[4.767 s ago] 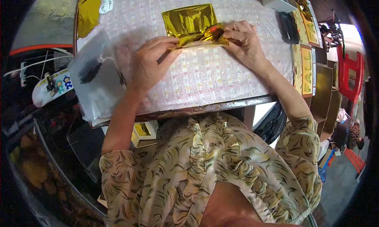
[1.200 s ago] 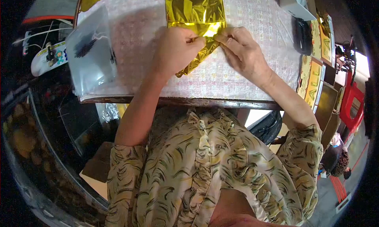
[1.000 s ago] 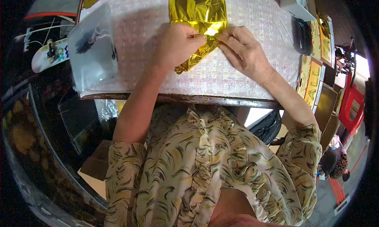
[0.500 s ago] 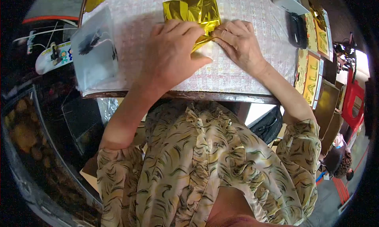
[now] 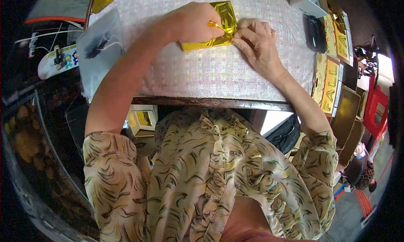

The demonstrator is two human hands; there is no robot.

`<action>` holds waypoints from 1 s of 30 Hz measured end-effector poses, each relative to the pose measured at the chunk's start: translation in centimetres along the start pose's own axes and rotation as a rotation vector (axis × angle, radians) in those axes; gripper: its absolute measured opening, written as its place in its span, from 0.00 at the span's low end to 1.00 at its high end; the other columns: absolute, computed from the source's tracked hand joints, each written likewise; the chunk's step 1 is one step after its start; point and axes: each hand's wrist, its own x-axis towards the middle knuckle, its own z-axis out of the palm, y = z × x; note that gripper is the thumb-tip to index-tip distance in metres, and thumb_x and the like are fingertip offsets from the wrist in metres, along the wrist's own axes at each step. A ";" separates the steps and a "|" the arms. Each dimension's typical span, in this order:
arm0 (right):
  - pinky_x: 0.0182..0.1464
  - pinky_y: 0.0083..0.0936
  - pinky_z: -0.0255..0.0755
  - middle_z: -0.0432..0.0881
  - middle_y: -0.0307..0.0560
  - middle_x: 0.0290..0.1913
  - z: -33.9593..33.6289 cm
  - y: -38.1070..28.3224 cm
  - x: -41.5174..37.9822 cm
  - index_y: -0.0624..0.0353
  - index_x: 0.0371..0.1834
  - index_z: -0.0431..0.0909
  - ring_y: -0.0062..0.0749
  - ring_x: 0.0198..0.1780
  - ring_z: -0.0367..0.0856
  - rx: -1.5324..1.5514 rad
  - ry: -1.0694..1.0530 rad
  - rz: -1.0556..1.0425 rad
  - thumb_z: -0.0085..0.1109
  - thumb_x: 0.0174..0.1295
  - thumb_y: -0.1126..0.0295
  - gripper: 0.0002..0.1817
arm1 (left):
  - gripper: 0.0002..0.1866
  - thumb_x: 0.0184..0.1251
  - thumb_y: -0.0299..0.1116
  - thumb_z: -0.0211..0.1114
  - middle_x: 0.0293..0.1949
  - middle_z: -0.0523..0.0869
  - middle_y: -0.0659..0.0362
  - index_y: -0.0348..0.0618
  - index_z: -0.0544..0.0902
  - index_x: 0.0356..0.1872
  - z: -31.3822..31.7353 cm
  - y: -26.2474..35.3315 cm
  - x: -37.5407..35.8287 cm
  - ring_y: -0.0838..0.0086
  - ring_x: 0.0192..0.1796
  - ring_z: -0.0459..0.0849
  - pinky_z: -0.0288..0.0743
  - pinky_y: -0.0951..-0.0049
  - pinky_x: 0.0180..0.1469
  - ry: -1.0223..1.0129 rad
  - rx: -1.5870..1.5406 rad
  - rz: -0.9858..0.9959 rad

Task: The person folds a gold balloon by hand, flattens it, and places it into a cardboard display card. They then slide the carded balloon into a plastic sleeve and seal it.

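A square of shiny gold foil [image 5: 227, 15] lies on the cloth-covered table, wrinkled and folded; whether something is inside it cannot be seen. My left hand [image 5: 195, 23] reaches across it with curled fingers, and a narrow foil strip shows at its fingertips. Much of the foil's left side is hidden beneath that hand. At the foil's right corner, my right hand [image 5: 259, 44] is closed, thumb and forefinger pinching the edge.
A clear plastic bag [image 5: 99, 48] with dark items lies at the table's left edge. A white box [image 5: 309, 2] and a black case [image 5: 315, 33] are on the right, beside cards marked FALL [image 5: 331, 86]. The wooden table edge [image 5: 214, 102] runs before me.
My left hand has moved up and right across the foil, its fingers now curled with the thumb tucked in. The foil has turned and shifted slightly. My right hand stays nearly in place.
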 end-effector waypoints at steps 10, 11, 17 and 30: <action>0.65 0.40 0.56 0.76 0.42 0.62 -0.4 -0.6 0.6 0.55 0.44 0.86 0.41 0.61 0.70 0.030 -0.058 0.071 0.69 0.67 0.64 0.08 | 0.23 0.67 0.47 0.73 0.46 0.91 0.48 0.38 0.88 0.52 0.0 -1.3 -3.2 0.61 0.48 0.90 0.81 0.67 0.56 0.274 -0.145 0.001; 0.65 0.40 0.56 0.76 0.42 0.62 -0.4 -0.6 0.5 0.55 0.44 0.86 0.41 0.61 0.70 0.031 -0.059 0.066 0.69 0.67 0.64 0.08 | 0.23 0.65 0.50 0.74 0.45 0.90 0.46 0.38 0.88 0.47 0.7 -2.0 -4.2 0.58 0.47 0.90 0.81 0.63 0.55 0.559 -0.186 -0.007; 0.63 0.43 0.57 0.75 0.42 0.63 -0.5 -0.7 0.9 0.53 0.42 0.88 0.41 0.60 0.71 0.039 -0.059 0.049 0.71 0.64 0.64 0.08 | 0.20 0.60 0.47 0.79 0.48 0.85 0.51 0.39 0.85 0.36 6.8 -2.2 -10.2 0.57 0.55 0.82 0.74 0.57 0.61 0.781 -0.156 -0.133; 0.64 0.49 0.58 0.74 0.42 0.64 -0.5 -1.4 1.0 0.54 0.39 0.88 0.44 0.63 0.71 0.103 -0.119 0.167 0.72 0.63 0.65 0.07 | 0.15 0.60 0.41 0.78 0.55 0.84 0.54 0.40 0.88 0.24 8.7 -1.5 -9.3 0.56 0.53 0.79 0.73 0.56 0.54 0.873 -0.008 -0.221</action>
